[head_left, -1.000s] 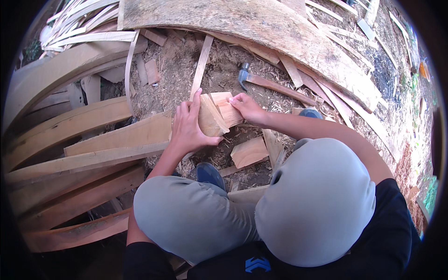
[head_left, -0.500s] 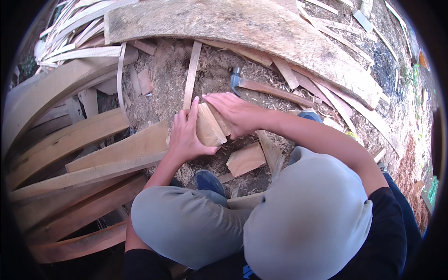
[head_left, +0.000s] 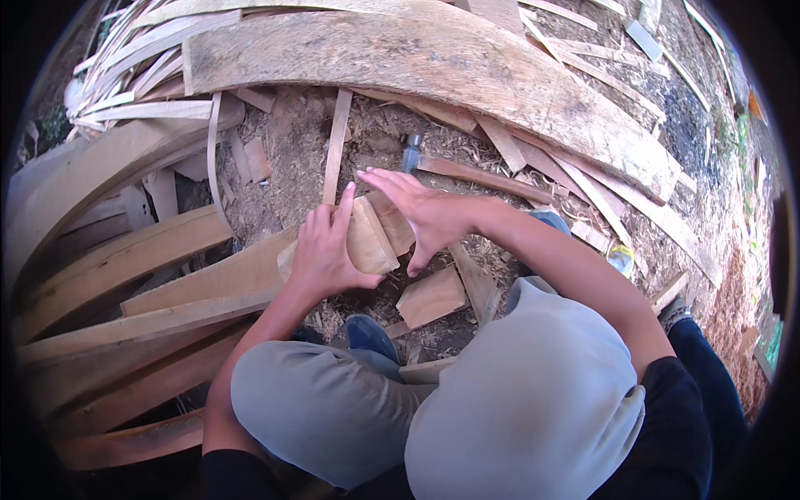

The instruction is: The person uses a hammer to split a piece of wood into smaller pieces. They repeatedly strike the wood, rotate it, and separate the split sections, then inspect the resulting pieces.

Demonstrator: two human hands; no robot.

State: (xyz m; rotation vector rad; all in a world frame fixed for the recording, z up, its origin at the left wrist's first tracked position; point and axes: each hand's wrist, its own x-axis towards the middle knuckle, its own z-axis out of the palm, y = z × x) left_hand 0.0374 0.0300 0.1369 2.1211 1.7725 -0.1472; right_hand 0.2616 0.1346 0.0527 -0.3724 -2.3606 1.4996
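My left hand (head_left: 321, 254) curves around the left side of a pale wooden block (head_left: 369, 240), index finger along its far end and thumb at its near end. Against the block's right side lies a second wood piece (head_left: 393, 222). My right hand (head_left: 437, 218) arches beside that piece, with thumb and fingers spread wide and nothing gripped between them. Just beyond my right hand, a hammer (head_left: 483, 177) with a wooden handle rests on the ground. Another cut block (head_left: 432, 297) sits nearer to me, below the right thumb.
A long, wide plank (head_left: 433, 62) spans the far side. Curved timbers (head_left: 125, 258) are stacked at the left, with thin strips (head_left: 150, 62) behind them. Wood shavings litter the ground. At the right edge, another person's leg in dark trousers (head_left: 708, 375) shows.
My right hand has opened away from the wood piece, its thumb now apart from the fingers. My left hand stays on the block. The whole view has shifted slightly.
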